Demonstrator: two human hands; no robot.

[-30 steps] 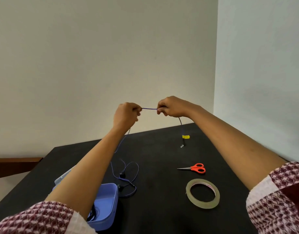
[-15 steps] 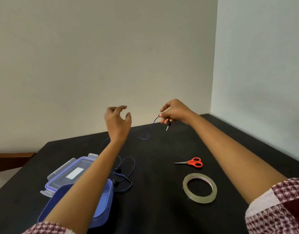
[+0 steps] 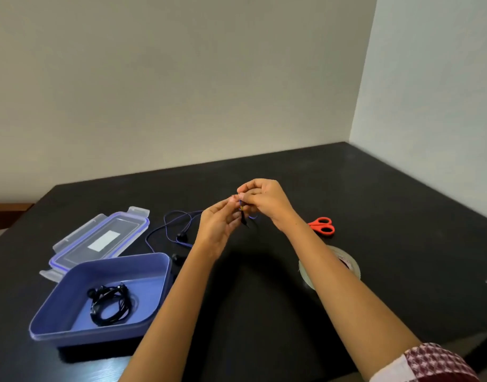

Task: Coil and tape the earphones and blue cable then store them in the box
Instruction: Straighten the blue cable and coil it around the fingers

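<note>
Above the middle of the black table [image 3: 402, 205], my left hand [image 3: 218, 224] and my right hand [image 3: 263, 199] meet and both pinch the plug end of the blue cable [image 3: 168, 226]. The rest of that cable trails left in loose loops on the table, ending in black earbuds near the box. A blue plastic box [image 3: 154, 312] stands open at the front left. A coiled black pair of earphones [image 3: 110, 304] lies inside it.
The box's clear lid [image 3: 99, 238] with blue seal lies behind the box. Orange-handled scissors [image 3: 322, 226] rest right of my hands. A roll of clear tape [image 3: 344, 264] lies partly hidden under my right forearm. Walls close off the far and right sides.
My hands have come down from up in the air and together, both now on the plug end. The left hand, open half a second ago, has closed on the cable. The view has tilted down.
</note>
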